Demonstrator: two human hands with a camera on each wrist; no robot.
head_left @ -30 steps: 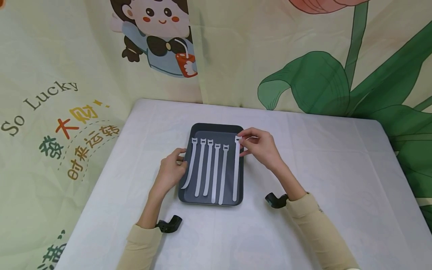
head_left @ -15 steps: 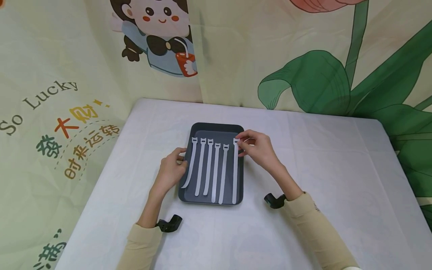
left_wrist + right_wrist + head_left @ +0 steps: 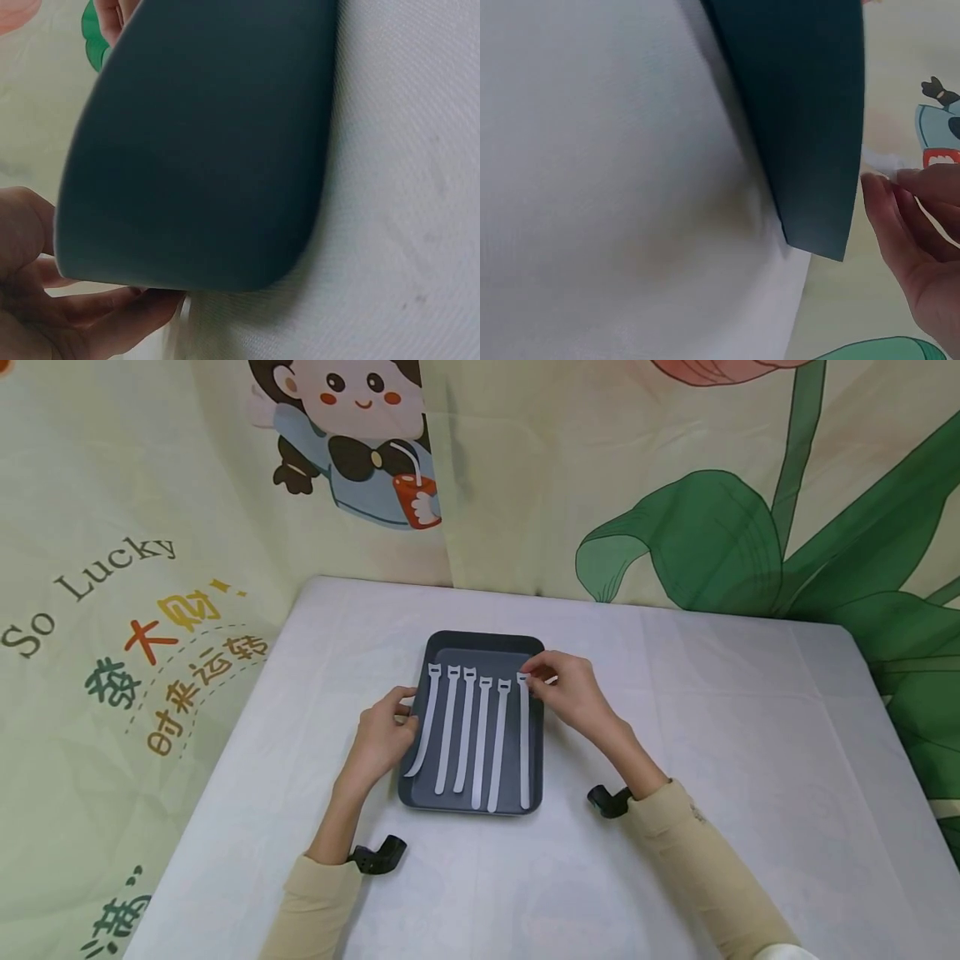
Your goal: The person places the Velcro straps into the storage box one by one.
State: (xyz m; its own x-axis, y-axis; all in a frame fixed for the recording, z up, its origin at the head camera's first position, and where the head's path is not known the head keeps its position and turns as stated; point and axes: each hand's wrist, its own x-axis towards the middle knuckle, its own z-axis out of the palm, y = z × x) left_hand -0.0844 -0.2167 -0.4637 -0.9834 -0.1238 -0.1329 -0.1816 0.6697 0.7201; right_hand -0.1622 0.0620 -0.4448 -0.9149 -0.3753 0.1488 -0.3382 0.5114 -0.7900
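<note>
A dark grey tray (image 3: pixel 480 641) lies on the table in the head view. Several white strap-type cable ties (image 3: pixel 462 735) with slotted heads lie side by side in it, roughly lengthwise. At the tray's right side, my right hand (image 3: pixel 573 693) pinches the slotted head of the rightmost cable tie (image 3: pixel 524 743) between thumb and fingertips. A bit of that white tie shows at the fingertips in the right wrist view. My left hand (image 3: pixel 381 733) holds the tray's left rim, thumb at the inner edge. In the left wrist view its fingers (image 3: pixel 142 319) reach along the tray's outer wall.
A white cloth covers the table (image 3: pixel 720 735) around the tray. Behind it hangs a printed backdrop (image 3: pixel 510 485) with a cartoon figure and green leaves. A black wrist camera (image 3: pixel 378 855) sits on the left wrist and another camera (image 3: pixel 607 802) on the right.
My right hand has drawn slightly left and toward me, bringing the rightmost cable tie's head closer to the row of the others. The left hand keeps its place at the rim.
</note>
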